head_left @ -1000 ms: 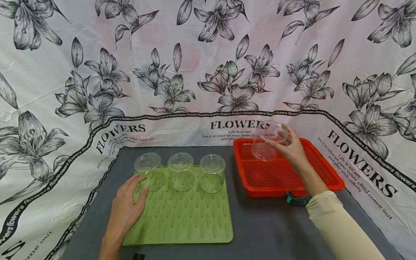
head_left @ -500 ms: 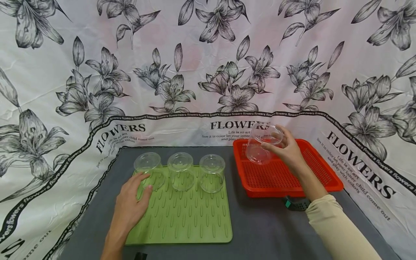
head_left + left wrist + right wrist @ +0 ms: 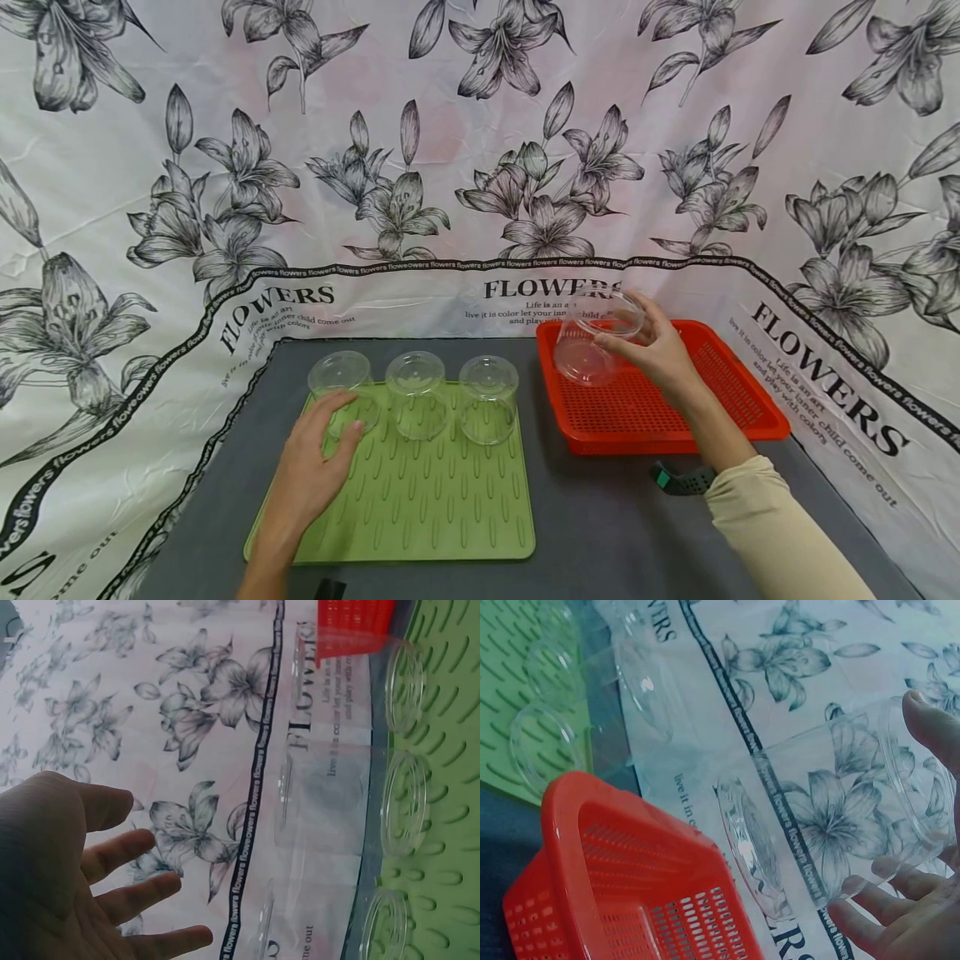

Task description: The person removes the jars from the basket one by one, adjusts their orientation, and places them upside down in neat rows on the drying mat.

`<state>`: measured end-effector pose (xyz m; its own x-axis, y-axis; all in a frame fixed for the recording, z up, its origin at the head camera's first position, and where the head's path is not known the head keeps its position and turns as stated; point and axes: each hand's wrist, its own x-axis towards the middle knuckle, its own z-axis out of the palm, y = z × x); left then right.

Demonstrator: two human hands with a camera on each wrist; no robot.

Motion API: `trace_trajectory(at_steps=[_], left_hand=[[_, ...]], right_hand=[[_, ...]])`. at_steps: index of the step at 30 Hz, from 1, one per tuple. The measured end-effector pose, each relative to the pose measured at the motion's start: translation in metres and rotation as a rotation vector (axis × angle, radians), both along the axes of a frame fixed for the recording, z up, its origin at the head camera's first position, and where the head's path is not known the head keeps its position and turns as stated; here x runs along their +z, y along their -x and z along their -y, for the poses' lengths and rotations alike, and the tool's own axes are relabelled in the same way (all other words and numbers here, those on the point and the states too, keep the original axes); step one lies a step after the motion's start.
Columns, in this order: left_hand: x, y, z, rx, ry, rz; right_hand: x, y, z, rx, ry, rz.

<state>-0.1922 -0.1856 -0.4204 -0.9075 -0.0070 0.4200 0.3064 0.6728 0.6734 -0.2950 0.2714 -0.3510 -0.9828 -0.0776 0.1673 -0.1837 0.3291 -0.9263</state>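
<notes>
In the head view my right hand grips a clear plastic cup near its rim, thumb on one side and fingers on the other. The cup tilts above the left part of a red basket. Three more clear cups stand in a row at the back of a green ridged mat: a left cup, a middle cup and a right cup. My left hand hovers by the left cup, fingers spread and relaxed; the left wrist view shows nothing in its grasp.
A dark wristband with a green tab shows below my right wrist, in front of the basket. The grey table runs under mat and basket. A flower-printed white cloth hangs behind. A small black object sits at the bottom edge.
My right hand has carried the cup leftward and slightly down over the basket. My left hand has shifted a little to the right, beside the left cup. The standing cups stay put.
</notes>
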Motion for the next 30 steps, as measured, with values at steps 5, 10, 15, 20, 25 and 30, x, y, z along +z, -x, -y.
trace_trajectory(at_steps=[5,10,15,20,25,30], left_hand=[[0.001,0.003,-0.004,-0.037,-0.039,-0.007],[0.002,0.004,-0.007,-0.049,-0.044,-0.019],[0.003,0.004,-0.012,-0.068,-0.047,-0.007],[0.007,0.001,-0.018,-0.098,-0.058,-0.012],[0.009,0.001,-0.022,-0.114,-0.056,-0.028],[0.013,0.002,-0.026,-0.128,-0.059,0.002]], right_hand=[[0.004,-0.004,0.004,0.019,-0.001,-0.001],[0.007,-0.007,0.008,0.039,-0.003,0.002],[0.007,-0.011,0.014,0.076,0.026,0.0],[0.008,-0.016,0.02,0.137,0.061,-0.015],[0.01,-0.022,0.027,0.179,0.054,-0.019],[0.011,-0.025,0.033,0.232,0.069,-0.035]])
